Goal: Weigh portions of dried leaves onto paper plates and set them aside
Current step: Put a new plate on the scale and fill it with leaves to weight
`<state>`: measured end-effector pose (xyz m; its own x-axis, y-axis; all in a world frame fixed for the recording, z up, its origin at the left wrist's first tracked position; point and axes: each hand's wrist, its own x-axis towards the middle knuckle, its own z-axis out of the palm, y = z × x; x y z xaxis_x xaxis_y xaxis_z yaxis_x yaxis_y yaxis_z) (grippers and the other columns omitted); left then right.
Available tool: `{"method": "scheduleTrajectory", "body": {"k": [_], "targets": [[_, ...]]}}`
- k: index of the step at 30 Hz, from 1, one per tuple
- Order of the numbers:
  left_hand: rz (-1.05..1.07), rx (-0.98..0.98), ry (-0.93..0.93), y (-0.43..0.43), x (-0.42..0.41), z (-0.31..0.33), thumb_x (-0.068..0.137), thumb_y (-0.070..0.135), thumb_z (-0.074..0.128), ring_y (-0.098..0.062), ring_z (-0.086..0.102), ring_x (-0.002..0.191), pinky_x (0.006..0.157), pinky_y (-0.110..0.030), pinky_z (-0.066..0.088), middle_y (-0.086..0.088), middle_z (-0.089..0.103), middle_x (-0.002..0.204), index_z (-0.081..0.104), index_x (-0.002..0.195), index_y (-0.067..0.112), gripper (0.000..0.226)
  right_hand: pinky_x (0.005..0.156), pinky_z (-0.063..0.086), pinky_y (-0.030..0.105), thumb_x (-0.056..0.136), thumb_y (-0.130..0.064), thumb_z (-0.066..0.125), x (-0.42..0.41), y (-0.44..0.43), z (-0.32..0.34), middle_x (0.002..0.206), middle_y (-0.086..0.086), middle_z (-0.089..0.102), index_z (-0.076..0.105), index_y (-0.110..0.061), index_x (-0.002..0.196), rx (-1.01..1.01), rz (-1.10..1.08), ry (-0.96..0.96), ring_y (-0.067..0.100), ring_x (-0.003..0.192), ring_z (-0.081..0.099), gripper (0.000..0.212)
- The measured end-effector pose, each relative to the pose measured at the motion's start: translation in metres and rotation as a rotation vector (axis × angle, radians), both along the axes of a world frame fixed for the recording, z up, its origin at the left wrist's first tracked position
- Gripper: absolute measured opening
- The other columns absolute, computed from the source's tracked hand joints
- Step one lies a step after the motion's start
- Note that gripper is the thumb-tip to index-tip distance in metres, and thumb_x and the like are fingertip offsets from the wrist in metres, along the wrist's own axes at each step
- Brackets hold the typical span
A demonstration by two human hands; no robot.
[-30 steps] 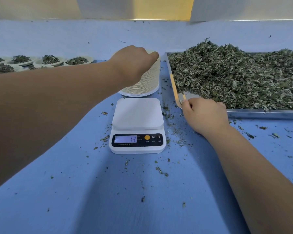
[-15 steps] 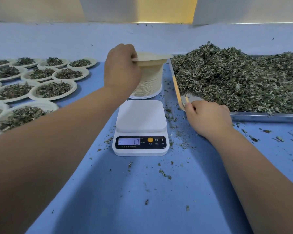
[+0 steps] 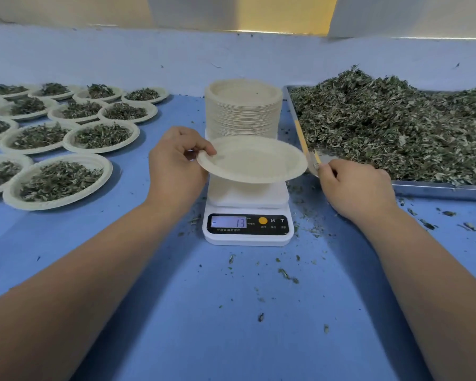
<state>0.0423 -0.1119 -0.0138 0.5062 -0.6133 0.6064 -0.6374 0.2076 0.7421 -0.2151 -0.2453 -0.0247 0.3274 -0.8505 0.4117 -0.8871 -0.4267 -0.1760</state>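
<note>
1. Paper plate [image 3: 253, 160]: one, empty, held level over the platform of the digital scale [image 3: 248, 215]. I cannot tell whether it touches the platform.
2. Left grip [image 3: 176, 163]: thumb on top and fingers beneath, pinching the plate's left rim.
3. Right grip [image 3: 355, 188]: fingers curled, closed on the near end of a slim tool [image 3: 315, 162], metal and yellow, at the near left corner of the tray [image 3: 437, 189]. What kind of tool it is I cannot tell.
4. Scale display: reads 13.
5. Dried leaves [image 3: 396, 125]: a loose heap filling the tray, right of the scale. Crumbs lie scattered on the blue bench [image 3: 231, 339].
6. Plate stack [image 3: 243, 111]: tall, directly behind the scale.
7. Filled plates [image 3: 58, 180]: many, in rows at the left, rims touching or overlapping.
8. Handling, judged: the plate is very light and moderately stiff, though the rim would bend under a hard squeeze. A rim pinch suits it while empty. Once loaded, support from below looks safer, with the plate kept level.
9. Handling, judged: the leaves are light, brittle and quick to spill, so small additions suit them. A draught or knock would scatter them.
</note>
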Motion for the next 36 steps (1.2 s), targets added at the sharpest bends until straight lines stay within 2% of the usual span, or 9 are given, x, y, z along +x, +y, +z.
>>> {"method": "scheduleTrajectory", "body": {"k": [9,13,17,19,22,25,28,32,36], "targets": [[0.001,0.099,-0.183,0.007,0.018,-0.022,0.084,-0.008,0.065,-0.004,0.059,0.086,0.074,-0.006,0.041,0.01,0.062,0.111,0.078,0.101,0.024,0.038,0.075,0.031,0.039,0.103,-0.038,0.032,0.0,0.001,-0.001,0.056,0.004,0.051,0.045,-0.015,0.065,0.013,-0.011,0.003,0.021,0.054,0.045,0.046],[0.071,0.249,-0.21,0.009,0.033,-0.029,0.082,-0.015,0.058,-0.005,0.056,0.085,0.079,-0.017,0.044,0.006,0.058,0.126,0.069,0.126,0.022,0.058,0.069,0.035,0.036,0.101,-0.042,0.038,0.005,-0.004,0.007,0.066,-0.002,0.053,0.05,-0.02,0.08,0.088,-0.023,-0.028,0.016,0.06,0.046,0.032],[0.089,0.199,0.26,0.0,0.031,-0.026,0.095,0.002,0.05,0.011,0.063,0.087,0.085,-0.018,0.051,0.007,0.067,0.11,0.07,0.114,0.029,0.038,0.06,0.035,0.034,0.106,-0.044,0.034,0.029,-0.039,0.026,0.079,0.0,0.05,0.049,-0.018,0.099,0.259,0.041,-0.007,0.018,0.07,0.049,0.031],[-0.057,0.09,0.667,-0.01,0.024,-0.021,0.102,0.014,0.047,0.0,0.067,0.105,0.089,-0.026,0.054,0.005,0.069,0.118,0.07,0.109,0.025,0.027,0.057,0.032,0.035,0.107,-0.039,0.031,0.05,-0.065,0.03,0.082,0.005,0.051,0.047,-0.015,0.095,0.306,0.061,-0.004,0.021,0.071,0.048,0.032],[-0.227,0.056,0.96,-0.02,0.021,-0.018,0.096,0.033,0.054,-0.01,0.064,0.12,0.094,-0.025,0.054,0.005,0.069,0.127,0.07,0.115,0.02,0.028,0.059,0.031,0.036,0.108,-0.034,0.029,0.077,-0.107,0.026,0.087,0.009,0.051,0.046,-0.01,0.101,0.379,0.033,-0.036,0.026,0.074,0.045,0.03],[-0.257,0.094,0.962,-0.022,0.025,-0.023,0.082,0.041,0.057,-0.008,0.066,0.117,0.095,-0.026,0.054,0.007,0.07,0.126,0.07,0.114,0.022,0.04,0.079,0.038,0.037,0.108,-0.044,0.025,0.093,-0.135,0.03,0.115,0.018,0.057,0.051,-0.008,0.123,0.423,0.002,-0.112,0.034,0.097,0.054,0.047],[-0.22,0.142,0.862,-0.025,0.027,-0.027,0.094,0.035,0.052,-0.007,0.067,0.116,0.09,-0.027,0.052,0.008,0.07,0.126,0.07,0.115,0.022,0.031,0.096,0.038,0.041,0.107,-0.055,0.016,0.096,-0.152,0.033,0.143,0.025,0.05,0.049,-0.004,0.142,0.487,-0.026,-0.061,0.039,0.125,0.051,0.07],[-0.202,0.152,0.831,-0.026,0.027,-0.032,0.093,0.036,0.048,-0.005,0.067,0.114,0.097,-0.034,0.054,0.009,0.069,0.126,0.073,0.108,0.025,0.031,0.088,0.042,0.042,0.094,-0.078,0.014,0.094,-0.162,0.029,0.136,0.024,0.056,0.055,-0.005,0.136,0.583,-0.116,0.044,0.034,0.096,0.059,0.094],[-0.186,0.155,0.807,-0.024,0.025,-0.03,0.096,0.032,0.048,-0.001,0.067,0.113,0.104,-0.037,0.052,0.01,0.07,0.123,0.074,0.102,0.027,0.027,0.088,0.039,0.042,0.087,-0.086,0.009,0.09,-0.155,0.038,0.137,0.023,0.056,0.062,0.001,0.119,0.596,-0.098,0.188,0.033,0.098,0.059,0.106]]}}
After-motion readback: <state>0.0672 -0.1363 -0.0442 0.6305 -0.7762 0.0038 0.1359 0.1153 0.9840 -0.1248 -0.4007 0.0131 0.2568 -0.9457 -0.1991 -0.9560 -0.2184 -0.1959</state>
